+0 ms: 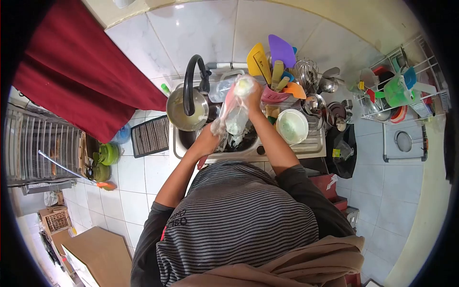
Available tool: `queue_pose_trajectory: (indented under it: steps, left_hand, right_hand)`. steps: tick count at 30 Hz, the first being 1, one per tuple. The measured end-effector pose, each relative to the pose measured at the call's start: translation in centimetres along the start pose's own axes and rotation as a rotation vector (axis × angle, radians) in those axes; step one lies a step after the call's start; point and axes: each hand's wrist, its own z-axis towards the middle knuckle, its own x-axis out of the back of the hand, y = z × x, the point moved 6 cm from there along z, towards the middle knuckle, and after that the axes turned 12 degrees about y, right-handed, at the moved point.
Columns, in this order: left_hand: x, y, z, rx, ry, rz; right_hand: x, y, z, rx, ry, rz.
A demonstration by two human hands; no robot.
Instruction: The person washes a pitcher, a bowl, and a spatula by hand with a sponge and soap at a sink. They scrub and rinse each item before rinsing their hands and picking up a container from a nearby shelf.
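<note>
I stand at a steel sink (313, 143) and look straight down. My right hand (252, 90) is raised over the basin and grips the top of a clear plastic bag (233, 111) with something pale inside. My left hand (209, 138) holds the bag's lower end near the sink's front edge. The bag hangs stretched between both hands above dark dishes in the basin. A black curved faucet (190, 86) stands just left of the bag.
A steel pot (178, 112) with cloudy liquid sits under the faucet. A white bowl (292, 126), a pink holder of coloured utensils (273, 64) and steel cookware crowd the right side. A wire rack (406, 86) hangs at right. A red curtain (81, 67) and green stove items (106, 158) are left.
</note>
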Motion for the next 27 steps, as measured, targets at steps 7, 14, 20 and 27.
queue_pose_trajectory:
  steps: [7,14,20,27]
  left_hand:
    - [-0.7,0.2,-0.7,0.407,-0.107,-0.353]
    - [-0.6,0.0,-0.6,0.425,-0.215,-0.375]
    - [-1.2,0.5,0.0,0.512,-0.245,-0.564]
    - [-1.0,0.1,3.6,0.364,0.082,-0.622]
  right_hand:
    - [1.9,-2.6,-5.6,-0.049,-0.047,-0.015]
    - [2.8,-1.5,-1.1,-0.38,0.115,0.388]
    - [1.8,-1.6,-0.3,-0.756,-0.193,0.338]
    - [2.0,-6.9,-1.0,-0.228,-0.136,0.067]
